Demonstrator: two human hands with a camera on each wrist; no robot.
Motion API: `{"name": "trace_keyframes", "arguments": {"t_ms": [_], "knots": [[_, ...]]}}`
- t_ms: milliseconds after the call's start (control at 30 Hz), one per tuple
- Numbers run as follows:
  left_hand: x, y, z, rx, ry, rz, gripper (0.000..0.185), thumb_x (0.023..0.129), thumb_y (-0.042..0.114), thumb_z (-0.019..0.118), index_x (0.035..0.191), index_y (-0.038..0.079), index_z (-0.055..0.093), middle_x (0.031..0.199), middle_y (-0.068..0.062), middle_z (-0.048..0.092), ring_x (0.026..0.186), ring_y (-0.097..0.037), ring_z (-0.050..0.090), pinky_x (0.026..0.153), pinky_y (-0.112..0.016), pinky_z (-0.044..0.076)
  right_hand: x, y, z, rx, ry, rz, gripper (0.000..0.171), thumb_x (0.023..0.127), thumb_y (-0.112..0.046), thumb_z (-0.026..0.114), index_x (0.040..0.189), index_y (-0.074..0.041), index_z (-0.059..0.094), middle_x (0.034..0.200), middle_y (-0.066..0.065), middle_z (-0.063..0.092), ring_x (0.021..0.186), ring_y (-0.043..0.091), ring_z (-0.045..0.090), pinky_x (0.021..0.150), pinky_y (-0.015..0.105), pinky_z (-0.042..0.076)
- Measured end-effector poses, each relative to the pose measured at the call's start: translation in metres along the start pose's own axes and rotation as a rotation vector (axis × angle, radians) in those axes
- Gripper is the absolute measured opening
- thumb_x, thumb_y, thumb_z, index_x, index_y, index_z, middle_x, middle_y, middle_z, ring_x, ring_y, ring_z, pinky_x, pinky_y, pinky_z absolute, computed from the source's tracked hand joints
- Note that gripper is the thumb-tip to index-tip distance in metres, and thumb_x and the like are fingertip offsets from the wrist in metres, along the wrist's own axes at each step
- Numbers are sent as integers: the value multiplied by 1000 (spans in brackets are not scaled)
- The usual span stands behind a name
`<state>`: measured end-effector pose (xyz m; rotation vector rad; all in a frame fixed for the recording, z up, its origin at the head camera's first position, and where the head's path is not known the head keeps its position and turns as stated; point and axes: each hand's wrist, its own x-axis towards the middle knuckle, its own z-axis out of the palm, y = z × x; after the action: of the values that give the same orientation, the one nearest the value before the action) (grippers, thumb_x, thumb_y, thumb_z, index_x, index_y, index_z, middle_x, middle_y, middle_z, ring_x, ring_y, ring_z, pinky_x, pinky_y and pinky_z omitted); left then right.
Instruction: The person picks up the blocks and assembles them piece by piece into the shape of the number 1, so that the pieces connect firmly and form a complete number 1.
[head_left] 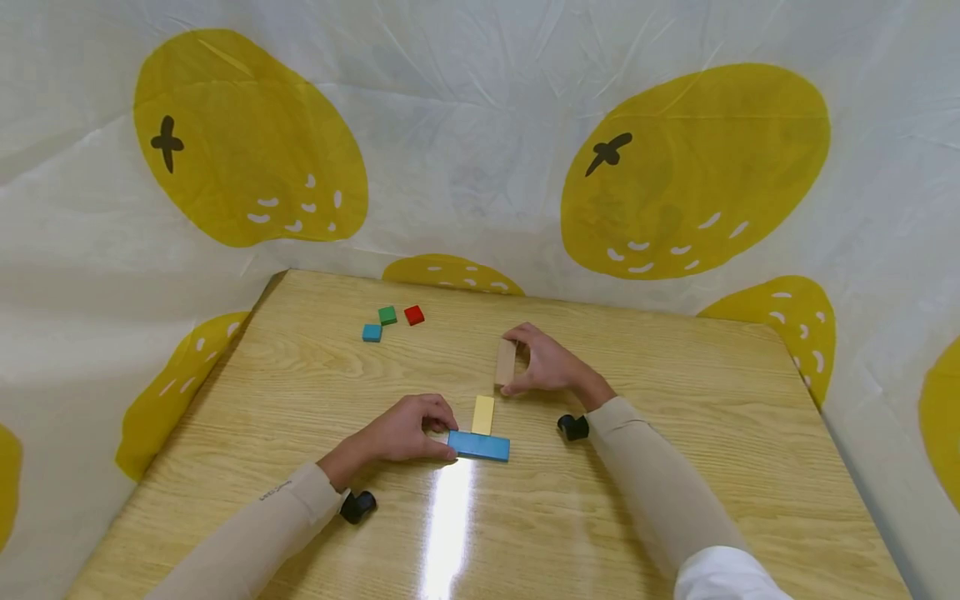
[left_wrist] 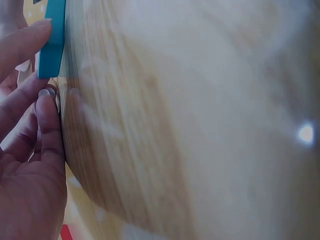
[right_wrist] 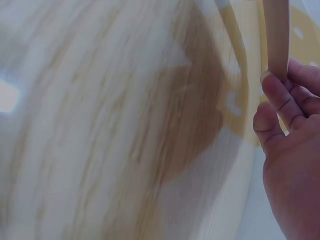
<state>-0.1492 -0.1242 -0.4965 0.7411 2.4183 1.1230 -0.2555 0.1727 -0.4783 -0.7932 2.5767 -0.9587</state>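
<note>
My left hand [head_left: 411,429] pinches the left end of a long blue block [head_left: 480,446] between thumb and fingers. The same block [left_wrist: 56,40] shows teal at the upper left of the left wrist view. A short yellow block [head_left: 483,414] runs away from the middle of the blue one's far side, its near end right at that edge. Farther back, my right hand [head_left: 546,360] grips a plain wooden block [head_left: 506,362] along its length, thumb at the near end and fingertips at the far end. In the right wrist view, the wooden block [right_wrist: 277,37] rises above the fingers.
Toward the back left of the wooden table [head_left: 315,383] lie three small square blocks: green [head_left: 387,315], red [head_left: 414,315] and blue [head_left: 372,333]. A white cloth with yellow fruit shapes [head_left: 465,167] hangs behind the table. Black wrist devices [head_left: 574,427] sit under both sleeves.
</note>
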Motion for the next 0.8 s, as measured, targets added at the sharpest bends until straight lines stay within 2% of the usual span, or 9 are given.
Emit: {"name": "trace_keyframes", "arguments": {"t_ms": [533, 800], "knots": [[1, -3, 0, -5, -2, 7, 27, 83, 36, 89, 104, 22, 79, 107, 11, 66, 94, -7, 58, 85, -21, 50, 12, -3, 6, 1, -22, 26, 101, 70, -38, 96, 152, -3, 49, 153, 14, 47, 136, 31, 48, 119, 51, 41], [1, -3, 0, 4, 0, 12, 28, 83, 36, 89, 104, 21, 79, 107, 11, 66, 94, -6, 59, 85, -21, 51, 18, -4, 9, -5, -23, 26, 99, 70, -36, 96, 151, -4, 50, 151, 12, 48, 131, 29, 50, 117, 49, 43]]}}
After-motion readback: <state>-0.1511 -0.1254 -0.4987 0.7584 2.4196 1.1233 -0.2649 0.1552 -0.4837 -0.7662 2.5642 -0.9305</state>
